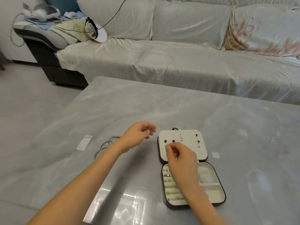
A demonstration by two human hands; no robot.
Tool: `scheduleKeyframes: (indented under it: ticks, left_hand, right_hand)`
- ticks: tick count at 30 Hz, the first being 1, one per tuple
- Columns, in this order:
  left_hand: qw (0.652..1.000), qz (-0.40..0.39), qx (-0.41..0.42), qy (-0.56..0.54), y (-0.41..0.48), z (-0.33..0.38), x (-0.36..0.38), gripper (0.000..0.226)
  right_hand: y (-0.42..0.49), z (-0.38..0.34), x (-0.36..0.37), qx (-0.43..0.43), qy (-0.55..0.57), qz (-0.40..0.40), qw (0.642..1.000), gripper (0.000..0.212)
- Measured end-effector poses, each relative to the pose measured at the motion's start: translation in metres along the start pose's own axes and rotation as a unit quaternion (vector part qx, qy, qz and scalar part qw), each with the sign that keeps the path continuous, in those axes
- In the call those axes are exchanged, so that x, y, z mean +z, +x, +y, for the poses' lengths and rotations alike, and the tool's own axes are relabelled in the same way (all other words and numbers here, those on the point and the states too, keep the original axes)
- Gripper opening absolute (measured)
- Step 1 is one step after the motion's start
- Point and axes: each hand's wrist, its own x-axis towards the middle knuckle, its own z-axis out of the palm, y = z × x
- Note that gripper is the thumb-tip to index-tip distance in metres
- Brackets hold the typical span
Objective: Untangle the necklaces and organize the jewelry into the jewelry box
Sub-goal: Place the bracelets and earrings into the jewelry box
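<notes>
The jewelry box (219, 181) lies open on the glossy grey table (113, 111). Its white lid panel (186, 135) carries a few dark studs (173, 141) and a small hanging pendant (181, 139). Rings (167, 175) sit in the padded rolls of the lower tray. My right hand (181, 161) hovers over the near edge of the lid panel, thumb and forefinger pinched together on something too small to make out. My left hand (138, 135) hangs just left of the lid with its fingers curled; whether it holds anything is unclear. No necklace chain shows.
Silver bangles (103, 146) and a beaded bracelet (116, 137) lie on the table under my left wrist. A small clear bag (84, 142) lies further left, and another (215, 154) right of the box. A covered sofa (178, 62) runs behind the table.
</notes>
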Motion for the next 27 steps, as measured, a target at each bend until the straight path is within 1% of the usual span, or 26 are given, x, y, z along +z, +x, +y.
scheduleKeyframes:
  ticks: [2,6,9,11,14,17,21,25,27]
  left_hand:
    - [0.999,0.027,-0.009,0.015,-0.005,-0.015,-0.021,0.032]
    - [0.985,0.119,-0.025,0.126,-0.018,-0.045,-0.06,0.023]
    - [0.967,0.128,-0.037,0.218,-0.027,-0.065,-0.073,0.013]
    - [0.958,0.124,-0.033,0.255,-0.031,-0.076,-0.072,0.009]
    - [0.941,0.139,-0.013,0.308,-0.033,-0.086,-0.064,0.018]
    - [0.913,0.158,0.0,0.377,-0.03,-0.09,-0.057,0.025]
    - [0.905,0.165,0.005,0.393,-0.029,-0.091,-0.055,0.021]
    - [0.899,0.188,-0.004,0.396,-0.029,-0.092,-0.058,0.016]
    - [0.897,0.188,-0.009,0.4,-0.028,-0.091,-0.058,0.016]
  right_hand:
    - [-0.003,-0.005,0.019,-0.031,-0.015,-0.036,0.999,0.018]
    - [-0.002,-0.011,0.057,-0.054,-0.042,-0.111,0.992,0.017]
    - [0.007,-0.01,0.087,-0.041,-0.099,-0.149,0.983,0.021]
    - [0.015,-0.009,0.106,-0.024,-0.125,-0.16,0.979,0.027]
    - [0.026,-0.009,0.127,-0.006,-0.171,-0.163,0.972,0.036]
    - [0.033,-0.008,0.134,0.009,-0.182,-0.155,0.971,0.031]
    - [0.03,-0.001,0.133,0.0,-0.178,-0.152,0.972,0.021]
    - [0.023,0.005,0.123,0.033,-0.124,-0.172,0.977,0.009]
    - [0.02,0.006,0.117,0.039,-0.107,-0.181,0.977,0.015]
